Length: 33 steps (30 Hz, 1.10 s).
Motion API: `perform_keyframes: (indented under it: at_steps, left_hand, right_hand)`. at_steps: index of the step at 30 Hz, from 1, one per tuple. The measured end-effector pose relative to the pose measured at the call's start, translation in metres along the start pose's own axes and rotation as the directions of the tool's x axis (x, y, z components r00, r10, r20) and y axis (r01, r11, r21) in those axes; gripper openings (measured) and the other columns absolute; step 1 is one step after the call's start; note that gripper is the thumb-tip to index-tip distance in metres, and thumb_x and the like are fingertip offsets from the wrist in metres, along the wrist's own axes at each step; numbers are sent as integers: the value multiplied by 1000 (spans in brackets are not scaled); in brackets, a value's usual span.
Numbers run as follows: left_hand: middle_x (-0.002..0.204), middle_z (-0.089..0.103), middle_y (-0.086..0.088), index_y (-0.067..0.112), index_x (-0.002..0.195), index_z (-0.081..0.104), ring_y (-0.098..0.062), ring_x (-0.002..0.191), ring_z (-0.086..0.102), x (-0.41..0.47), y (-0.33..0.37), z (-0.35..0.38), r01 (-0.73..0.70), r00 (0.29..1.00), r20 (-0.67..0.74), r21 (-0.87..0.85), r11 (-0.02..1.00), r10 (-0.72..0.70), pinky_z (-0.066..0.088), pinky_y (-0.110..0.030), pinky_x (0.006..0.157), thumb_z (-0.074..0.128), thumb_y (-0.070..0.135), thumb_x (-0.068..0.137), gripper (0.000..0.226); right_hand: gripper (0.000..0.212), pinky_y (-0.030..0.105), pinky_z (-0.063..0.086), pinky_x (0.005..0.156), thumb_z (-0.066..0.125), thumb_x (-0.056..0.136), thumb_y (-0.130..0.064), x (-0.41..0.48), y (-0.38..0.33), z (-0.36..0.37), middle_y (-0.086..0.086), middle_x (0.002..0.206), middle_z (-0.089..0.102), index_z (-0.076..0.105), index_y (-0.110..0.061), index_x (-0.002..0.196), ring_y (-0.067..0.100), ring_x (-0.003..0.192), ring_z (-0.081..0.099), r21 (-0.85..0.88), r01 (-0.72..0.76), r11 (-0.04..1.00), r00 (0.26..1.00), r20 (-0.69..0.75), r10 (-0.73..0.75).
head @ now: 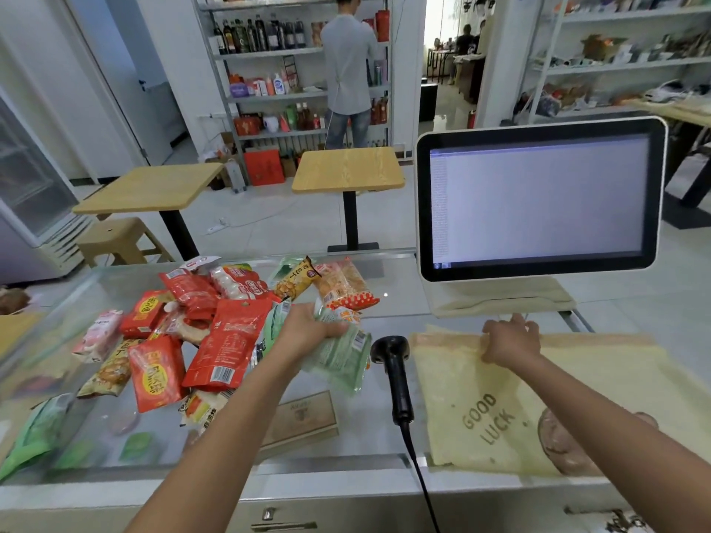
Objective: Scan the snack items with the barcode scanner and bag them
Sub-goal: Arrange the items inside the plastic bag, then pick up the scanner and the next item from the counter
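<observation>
a: where is the green snack packet (340,357) sitting?
b: the left hand (307,328) is gripping it, fingers curling round its top, holding it just left of the barcode scanner (396,373) lying on the glass counter (365,436), likely for scanning.
a: and the right hand (509,342)?
b: it's pinching the far edge of the yellow bag (481,409), probably to open it. the snack pile (200,332) is waiting at left.

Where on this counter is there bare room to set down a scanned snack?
Bare glass lies between the scanner and the snack pile, toward the near edge, and a smaller patch between the orange packets and the monitor base. The left is crowded; the bag covers the right.
</observation>
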<state>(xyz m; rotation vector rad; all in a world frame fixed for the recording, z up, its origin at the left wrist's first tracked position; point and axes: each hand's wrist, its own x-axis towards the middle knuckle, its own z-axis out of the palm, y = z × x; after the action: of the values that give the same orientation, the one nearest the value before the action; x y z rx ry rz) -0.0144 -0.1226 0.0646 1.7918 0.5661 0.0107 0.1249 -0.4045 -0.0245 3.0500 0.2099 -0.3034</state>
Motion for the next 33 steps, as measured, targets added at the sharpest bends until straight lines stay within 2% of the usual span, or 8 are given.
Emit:
perform_keyframes:
  at_steps: [4,8,12,18,23,26,28,33]
  left_hand:
    - [87,73,-9,9,89,61,-23,78,71,0,-1,3,-21,999,36,-43,999,22,58,-40,75,70,11,83,10]
    - [92,72,-9,10,95,58,-26,83,71,0,4,-6,-97,980,171,-9,995,97,57,-45,78,70,12,82,17]
    - [97,71,-4,8,101,62,-16,84,71,-4,21,-25,-240,908,352,-11,971,228,59,-33,73,70,9,81,21]
    - [89,59,6,19,106,62,-7,74,62,-11,45,-90,-446,826,351,-72,892,441,51,-23,69,74,3,77,35]
    - [107,65,4,35,125,53,-13,99,64,-11,41,-132,-450,758,453,-157,879,469,53,-30,87,75,0,74,66]
    - [125,58,2,42,139,38,-7,111,59,5,30,-148,-395,772,424,-263,880,473,51,-22,88,74,0,76,84]
    - [135,50,2,49,136,40,-9,122,52,19,22,-157,-341,803,405,-290,894,437,47,-33,99,77,7,75,82]
    - [103,68,-9,11,133,49,-19,88,68,41,6,-171,-48,814,473,-525,850,339,56,-30,77,71,4,77,61]
  right_hand:
    - [13,35,35,81,47,87,-10,-4,-15,-27,4,88,63,58,-14,83,27,104,53,35,-8,999,952,-305,18]
    - [6,31,31,60,49,86,-9,-23,-68,-75,9,87,64,49,-13,82,29,89,54,99,168,981,890,-442,-107]
    - [15,32,36,64,51,84,-10,-45,-128,-133,7,87,63,61,-9,95,29,82,53,252,286,925,865,-482,-136]
    - [20,33,42,71,60,86,-21,-41,-195,-234,10,95,65,69,-6,95,30,92,59,430,400,809,801,-593,-81]
    - [13,31,50,60,62,87,-13,-12,-252,-257,16,89,61,57,-2,93,25,76,59,728,280,626,960,-230,-163]
    - [18,26,49,58,67,88,-17,-7,-283,-248,8,78,59,57,-4,93,17,66,56,774,149,616,976,-13,-219]
    - [18,23,49,57,70,86,-17,-6,-299,-242,5,69,55,57,-6,84,13,58,52,759,132,638,970,32,-239]
    - [21,29,55,79,71,85,-15,-6,-320,-231,7,96,61,60,-7,101,14,77,60,802,95,590,924,149,-351]
